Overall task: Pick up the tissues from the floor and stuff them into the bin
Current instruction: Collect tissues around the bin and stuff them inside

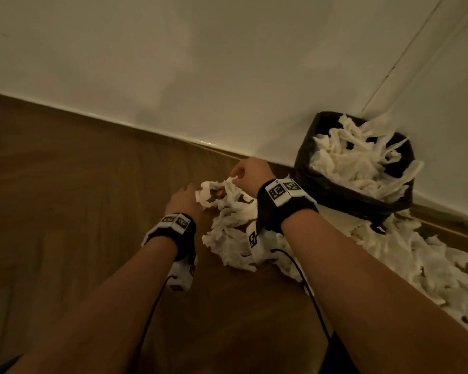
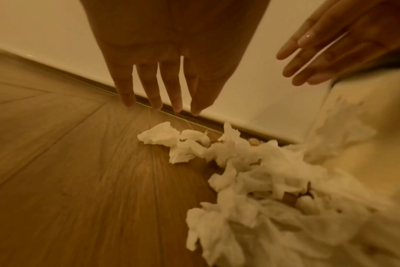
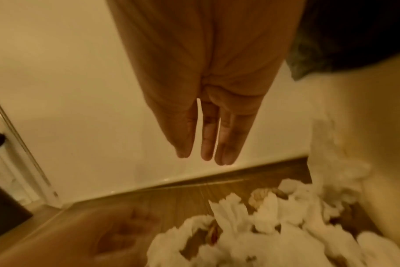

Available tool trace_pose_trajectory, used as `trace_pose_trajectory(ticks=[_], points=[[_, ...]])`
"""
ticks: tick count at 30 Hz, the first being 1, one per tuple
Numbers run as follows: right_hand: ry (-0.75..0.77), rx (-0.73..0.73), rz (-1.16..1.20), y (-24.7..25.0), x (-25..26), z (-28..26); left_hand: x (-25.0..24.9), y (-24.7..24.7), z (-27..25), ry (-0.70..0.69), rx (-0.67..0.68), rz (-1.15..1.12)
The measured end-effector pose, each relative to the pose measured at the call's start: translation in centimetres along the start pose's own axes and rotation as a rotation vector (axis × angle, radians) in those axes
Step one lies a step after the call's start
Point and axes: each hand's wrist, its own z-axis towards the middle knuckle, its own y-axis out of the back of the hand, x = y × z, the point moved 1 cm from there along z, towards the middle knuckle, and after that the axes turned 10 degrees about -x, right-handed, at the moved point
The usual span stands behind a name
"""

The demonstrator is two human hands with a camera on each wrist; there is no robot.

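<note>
1. The brown wooden floor fills the left side and meets a white wall at the back.
2. The left hand reaches down at the left edge of the pile. In the left wrist view its fingers are straight and spread, and they hold nothing.
3. A big pile of crumpled white paper tissues lies on the floor between the two hands and runs to the right, up to the bin.
4. The right hand is over the back of the pile. From the head view it looks like it is pinching a tissue, but in the right wrist view its fingers are straight and hold nothing, so I cannot tell.
5. The black plastic bin with a black bag stands by the wall on the right. More white tissues fill it and poke out over the top.
</note>
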Motion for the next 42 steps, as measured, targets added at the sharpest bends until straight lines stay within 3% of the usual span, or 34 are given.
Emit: trace_pose_trajectory(ticks=[3, 4, 7, 11, 17, 20, 24, 28, 32, 37, 39, 42], points=[[-0.02, 0.057, -0.062, -2.4, -1.3, 0.3, -0.1, -1.4, 1.4, -0.15, 0.083, 0.095], [-0.031, 0.072, -0.081, -5.0, -1.5, 2.2, 1.3, -3.0, 3.6, -0.145, 0.141, 0.163], [-0.024, 0.066, -0.107, -5.5, -2.5, 1.7, 1.3, -4.3, 4.1, -0.186, 0.231, 0.269], [-0.054, 0.017, -0.073, -6.1, -3.1, 2.5, 2.8, -5.4, 3.6, -0.206, 0.176, 0.273], [-0.086, -0.087, -0.045, -7.0, -3.2, 3.7, 5.5, -3.9, 3.3, 0.04, 0.01, -0.069], [-0.036, -0.069, -0.083, -8.4, -3.1, 3.9, 6.2, -3.3, 2.9, 0.248, -0.119, -0.315], [0.024, 0.004, -0.239, -11.2, -3.2, 4.5, 5.7, -2.8, 2.4, 0.358, -0.17, -0.468], [0.023, 0.076, -0.336, -12.6, -3.2, 4.7, 4.6, -2.3, 2.5, 0.385, -0.195, -0.55], [0.072, 0.186, -0.465, -13.6, -2.8, 4.7, 4.0, -1.8, 2.5, 0.311, -0.247, -0.467], [0.028, 0.155, -0.459, -13.2, -2.5, 4.7, 3.8, -1.3, 2.2, 0.262, -0.227, -0.463], [-0.017, 0.11, -0.367, -11.9, -2.5, 5.3, 3.7, -1.1, 2.1, 0.268, -0.21, -0.49], [-0.161, 0.03, -0.051, -9.3, -2.8, 5.5, 3.3, -0.7, 1.7, 0.274, -0.188, -0.587]])
